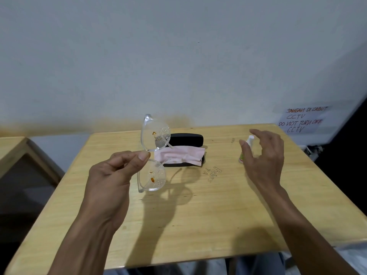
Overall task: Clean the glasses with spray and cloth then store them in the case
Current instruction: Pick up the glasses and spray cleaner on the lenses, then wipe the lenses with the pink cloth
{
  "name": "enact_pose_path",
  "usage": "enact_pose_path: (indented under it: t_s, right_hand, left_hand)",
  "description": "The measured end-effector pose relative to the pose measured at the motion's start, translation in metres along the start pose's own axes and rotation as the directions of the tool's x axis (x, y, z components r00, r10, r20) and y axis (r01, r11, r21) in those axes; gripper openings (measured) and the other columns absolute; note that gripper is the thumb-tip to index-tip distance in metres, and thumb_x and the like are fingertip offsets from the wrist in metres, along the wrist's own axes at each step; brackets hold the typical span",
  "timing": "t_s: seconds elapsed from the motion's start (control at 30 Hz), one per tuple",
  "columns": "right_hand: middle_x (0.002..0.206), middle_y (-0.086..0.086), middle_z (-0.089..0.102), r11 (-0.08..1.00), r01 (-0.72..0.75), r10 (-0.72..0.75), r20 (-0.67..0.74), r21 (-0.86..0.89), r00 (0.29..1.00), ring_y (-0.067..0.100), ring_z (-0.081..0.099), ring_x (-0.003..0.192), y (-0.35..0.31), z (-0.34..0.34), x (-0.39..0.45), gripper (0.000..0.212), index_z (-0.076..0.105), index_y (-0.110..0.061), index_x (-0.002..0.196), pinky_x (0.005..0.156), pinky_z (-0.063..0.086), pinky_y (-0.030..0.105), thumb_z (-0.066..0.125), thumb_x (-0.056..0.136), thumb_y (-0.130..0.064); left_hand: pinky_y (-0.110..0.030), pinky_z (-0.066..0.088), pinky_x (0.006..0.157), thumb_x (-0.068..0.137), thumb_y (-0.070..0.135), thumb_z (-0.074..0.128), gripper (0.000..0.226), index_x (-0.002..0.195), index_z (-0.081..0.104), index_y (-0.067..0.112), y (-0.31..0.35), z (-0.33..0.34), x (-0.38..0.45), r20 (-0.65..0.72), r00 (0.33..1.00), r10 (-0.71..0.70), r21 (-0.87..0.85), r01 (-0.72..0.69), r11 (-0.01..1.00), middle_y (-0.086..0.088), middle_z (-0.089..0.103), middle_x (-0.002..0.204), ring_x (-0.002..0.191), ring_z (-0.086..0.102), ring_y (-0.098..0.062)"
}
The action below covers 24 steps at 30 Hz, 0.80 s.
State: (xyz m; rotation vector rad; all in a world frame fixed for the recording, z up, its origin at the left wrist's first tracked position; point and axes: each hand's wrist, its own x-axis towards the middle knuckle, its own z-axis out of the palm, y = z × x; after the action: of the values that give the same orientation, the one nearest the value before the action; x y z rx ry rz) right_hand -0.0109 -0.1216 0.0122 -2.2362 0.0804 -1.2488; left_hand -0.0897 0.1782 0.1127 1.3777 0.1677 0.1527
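- Pale wood is filling the near part of the scene: we are working over a small table (198, 215), with both forearms reaching in from the near edge.
- We are holding the glasses (154, 153) up above the table's left half with our left hand (113, 175); thumb and forefinger are pinching the clear frame at the bridge, so one lens is standing above the pinch and the other hanging below it.
- Droplets are clinging to both lenses, along with a few small orange specks, so we judge the spraying is done or nearly done and the wiping is not yet begun.
- To the right, our right hand (264, 155) is hovering with fingers spread and relaxed, gripping nothing; it is sitting just in front of the small white spray bottle (247, 148), which is standing upright on the table. Whether a fingertip is touching the bottle we cannot tell.
- Farther off, behind the glasses, the pink cloth (178, 153) is lying rumpled across the black case (186, 140), which looks to be lying open.
- Next, we think, the free right hand is needing to cross left to the cloth and lift it clear of the case, while the left keeps its pinch off the wet lenses.
- On the far right wall a handwritten paper notice (301, 120) is hanging.
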Motion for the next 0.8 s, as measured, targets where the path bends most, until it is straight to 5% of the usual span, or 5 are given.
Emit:
enact_pose_path:
  t_s: [0.13,0.3,0.43,0.57,0.8]
  right_hand:
    - [0.082,-0.002,0.064,0.972,-0.155,0.120,0.195,0.178,0.974,0.015,0.053,0.067,-0.039,0.022,-0.011,0.023,0.072,-0.017,0.109,0.071,0.051,0.035,0.076,0.087,-0.022]
    - [0.106,0.001,0.066,0.876,-0.475,0.394,0.447,0.080,0.803,0.014,0.060,0.091,-0.054,0.062,-0.021,0.035,0.072,-0.019,0.118,0.080,0.047,0.030,0.074,0.087,-0.036]
    - [0.125,0.009,0.066,0.830,-0.558,0.493,0.473,-0.003,0.731,0.024,0.062,0.116,-0.050,0.082,-0.021,0.043,0.070,-0.014,0.121,0.090,0.048,0.032,0.075,0.085,-0.038]
    - [0.127,0.009,0.065,0.812,-0.583,0.531,0.441,-0.022,0.724,0.026,0.062,0.117,-0.049,0.091,-0.016,0.040,0.071,-0.012,0.117,0.089,0.048,0.031,0.076,0.086,-0.037]
    - [0.093,-0.001,0.075,0.797,-0.604,0.552,0.410,-0.002,0.727,0.016,0.059,0.079,-0.053,0.089,-0.013,0.014,0.081,-0.020,0.089,0.067,0.045,0.028,0.073,0.089,-0.031]
  left_hand:
    - [-0.020,0.041,0.078,0.073,0.018,0.070,0.022,0.089,0.072,0.004,-0.004,-0.003,0.004,-0.010,1.000,-0.002,0.010,0.002,1.000,-0.017,0.069,0.112,0.080,0.064,-0.002]
    - [-0.019,0.041,0.076,0.079,0.014,0.070,0.017,0.091,0.072,0.001,-0.010,-0.009,0.005,-0.022,1.000,-0.012,0.035,0.012,0.999,-0.019,0.066,0.119,0.076,0.064,0.002]
    - [-0.021,0.040,0.080,0.072,0.019,0.071,0.018,0.084,0.073,0.006,-0.010,-0.015,0.008,-0.007,1.000,-0.012,0.030,0.012,0.999,-0.020,0.065,0.119,0.079,0.063,0.000]
    - [-0.022,0.040,0.079,0.071,0.020,0.072,0.021,0.085,0.074,0.005,-0.011,-0.020,0.013,-0.009,1.000,-0.016,0.033,0.017,0.999,-0.020,0.064,0.119,0.078,0.062,0.001]
    - [-0.022,0.041,0.079,0.072,0.019,0.072,0.020,0.085,0.074,0.003,-0.015,-0.023,0.019,-0.009,1.000,-0.025,0.037,0.026,0.999,-0.019,0.065,0.113,0.075,0.062,0.001]
